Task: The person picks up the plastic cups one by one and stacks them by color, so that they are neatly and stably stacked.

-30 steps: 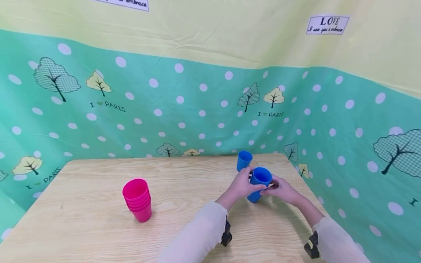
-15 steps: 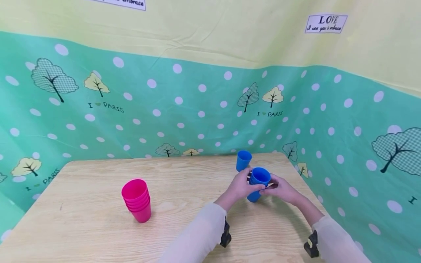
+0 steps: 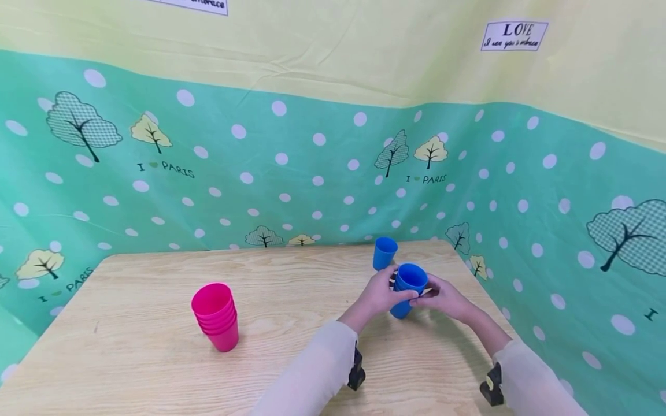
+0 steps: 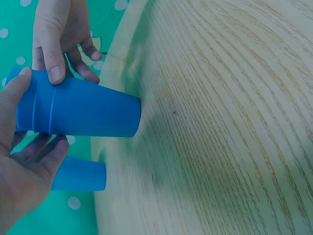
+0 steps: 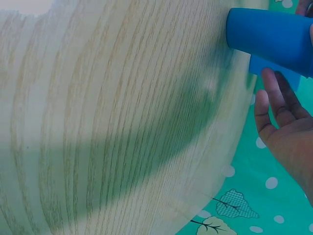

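Observation:
A stack of nested blue cups (image 3: 401, 309) stands upright at the right of the table, mouth up. My left hand (image 3: 378, 293) grips its upper part from the left, thumb across the near side and fingers round the far side. From the right, my right hand (image 3: 448, 299) holds the same stack near the rims; in the left wrist view its thumb lies on the cup wall, while the lower fingers spread apart from it. Rim lines of the stacked cups (image 4: 93, 107) show in that view. Just behind stands a single blue cup (image 3: 385, 254).
A stack of pink cups (image 3: 224, 338) stands on the left half of the wooden table (image 3: 296, 323). Green and yellow printed cloth (image 3: 302, 162) hangs behind the table and along its right side. A black wrist camera (image 3: 356, 370) sits on each forearm.
The view has shifted very slightly. Both hands keep their places on the blue stack, and the other cups have not moved.

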A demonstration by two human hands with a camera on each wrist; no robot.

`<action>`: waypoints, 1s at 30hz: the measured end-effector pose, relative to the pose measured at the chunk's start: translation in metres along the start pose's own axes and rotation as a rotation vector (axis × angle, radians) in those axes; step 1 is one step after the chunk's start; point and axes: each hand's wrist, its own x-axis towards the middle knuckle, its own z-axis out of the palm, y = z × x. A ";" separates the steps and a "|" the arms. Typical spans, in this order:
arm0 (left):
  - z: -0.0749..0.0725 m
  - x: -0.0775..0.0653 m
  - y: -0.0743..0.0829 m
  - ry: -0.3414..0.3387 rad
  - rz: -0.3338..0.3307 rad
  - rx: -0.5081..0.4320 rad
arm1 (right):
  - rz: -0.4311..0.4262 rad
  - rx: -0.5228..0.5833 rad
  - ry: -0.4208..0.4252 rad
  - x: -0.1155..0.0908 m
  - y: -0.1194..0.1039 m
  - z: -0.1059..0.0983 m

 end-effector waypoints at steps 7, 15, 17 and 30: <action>-0.001 -0.001 0.001 -0.004 0.004 0.011 | 0.008 -0.006 0.006 -0.001 -0.004 0.001; -0.001 -0.001 0.000 -0.001 0.018 0.023 | 0.005 -0.020 0.016 -0.001 -0.008 0.000; 0.000 0.000 0.000 0.000 0.023 0.027 | 0.007 -0.014 0.020 -0.001 -0.010 0.000; -0.011 0.002 -0.008 -0.035 -0.017 -0.059 | 0.023 -0.002 0.025 0.002 -0.013 0.001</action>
